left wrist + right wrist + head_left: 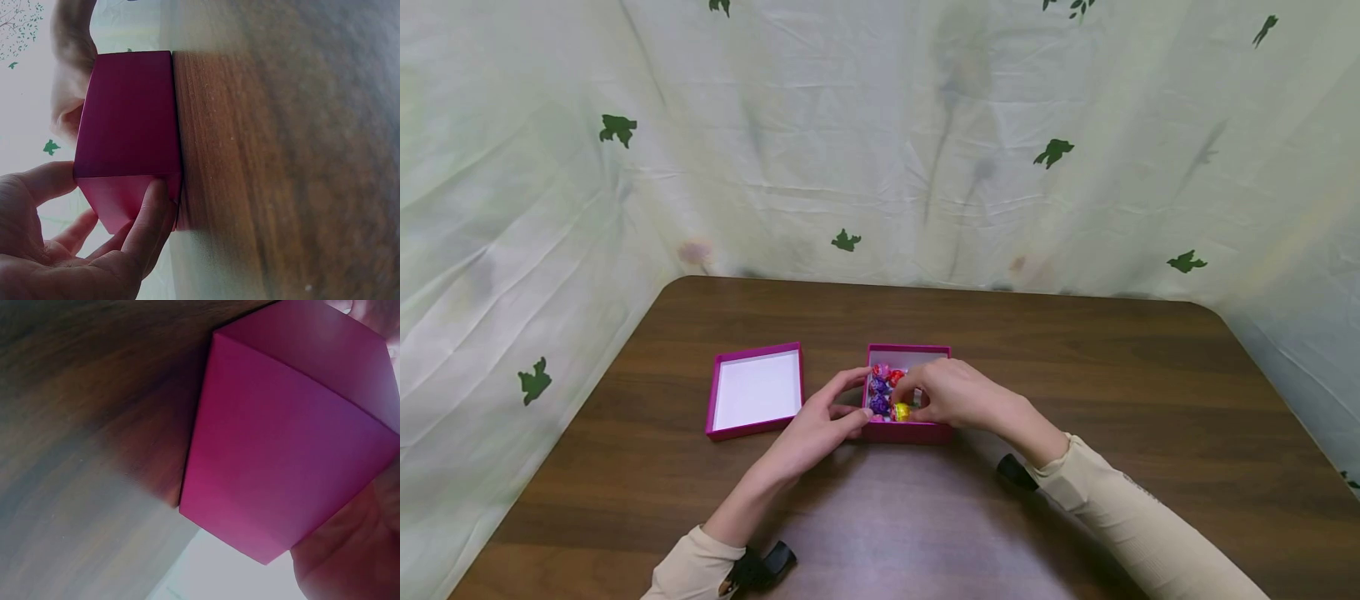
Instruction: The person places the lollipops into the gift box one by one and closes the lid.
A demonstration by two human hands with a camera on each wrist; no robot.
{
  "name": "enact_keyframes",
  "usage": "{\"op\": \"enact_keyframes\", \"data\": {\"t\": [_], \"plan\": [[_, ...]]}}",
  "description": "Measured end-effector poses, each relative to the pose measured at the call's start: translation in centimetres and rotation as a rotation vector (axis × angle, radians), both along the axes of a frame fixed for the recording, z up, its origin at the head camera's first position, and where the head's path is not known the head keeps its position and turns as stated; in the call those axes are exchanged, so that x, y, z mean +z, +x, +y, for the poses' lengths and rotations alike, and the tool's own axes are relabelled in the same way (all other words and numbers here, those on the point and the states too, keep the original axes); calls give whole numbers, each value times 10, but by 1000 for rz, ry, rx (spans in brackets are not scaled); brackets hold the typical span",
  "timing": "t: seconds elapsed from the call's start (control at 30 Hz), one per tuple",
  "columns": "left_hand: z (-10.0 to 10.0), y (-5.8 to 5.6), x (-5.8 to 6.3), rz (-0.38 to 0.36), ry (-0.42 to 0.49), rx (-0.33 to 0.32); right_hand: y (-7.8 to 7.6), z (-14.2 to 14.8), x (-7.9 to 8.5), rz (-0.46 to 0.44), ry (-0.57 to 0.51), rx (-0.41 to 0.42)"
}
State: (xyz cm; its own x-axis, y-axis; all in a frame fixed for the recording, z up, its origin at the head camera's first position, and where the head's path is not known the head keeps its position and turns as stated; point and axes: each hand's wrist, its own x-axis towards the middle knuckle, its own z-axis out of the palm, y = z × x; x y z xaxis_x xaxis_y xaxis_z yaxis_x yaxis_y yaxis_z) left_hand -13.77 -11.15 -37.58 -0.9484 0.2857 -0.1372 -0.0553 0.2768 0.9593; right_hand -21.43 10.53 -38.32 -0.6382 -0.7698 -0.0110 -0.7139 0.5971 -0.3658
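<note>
A magenta box (907, 432) stands uncovered on the table, with several wrapped candies (879, 405) in purple, red and pink along its left part. My left hand (816, 429) lies against the box's left side. In the left wrist view its thumb touches the top edge at the corner, while extended fingers (149, 219) rest on the side wall. From the right, my right hand (958, 393) reaches over the rim into the box, pinching a yellow wrapped candy (901, 412) between thumb and fingers. The right wrist view shows only the box's outer walls (281, 444) and part of the palm.
Left of the box, a magenta lid (757, 392) lies with its white inside up, close to my left hand. Both stand on a brown wooden table (1112, 392) with rounded far corners. A pale curtain (880, 150) with green leaf shapes hangs behind and at the sides.
</note>
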Motion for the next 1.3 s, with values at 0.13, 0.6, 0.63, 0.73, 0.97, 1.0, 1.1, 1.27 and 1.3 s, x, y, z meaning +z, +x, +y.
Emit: {"op": "enact_keyframes", "data": {"t": [0.13, 0.6, 0.63, 0.73, 0.97, 1.0, 1.1, 1.27, 1.3], "plan": [[1, 0, -1, 0, 4, 1, -1, 2, -1, -16, -1, 10], [2, -4, -11, 7, -4, 5, 0, 13, 7, -162, -157, 89], [1, -6, -16, 9, -2, 7, 0, 14, 8, -162, -171, 89], [0, -10, -26, 18, 1, 11, 3, 17, 10, -165, -225, 74], [1, -7, -18, 12, 10, 8, 15, 24, 9, -226, -413, 11], [2, -5, -14, 9, 12, 6, 17, 25, 8, -239, -443, 6], [2, -3, -7, 9, 13, 3, 24, 26, 7, -260, -507, -11], [-3, -7, -15, 32, 1, -8, 40, 20, 19, -247, -581, -15], [-5, -8, -17, 41, -3, -6, 44, 18, 23, -244, -593, -10]]}}
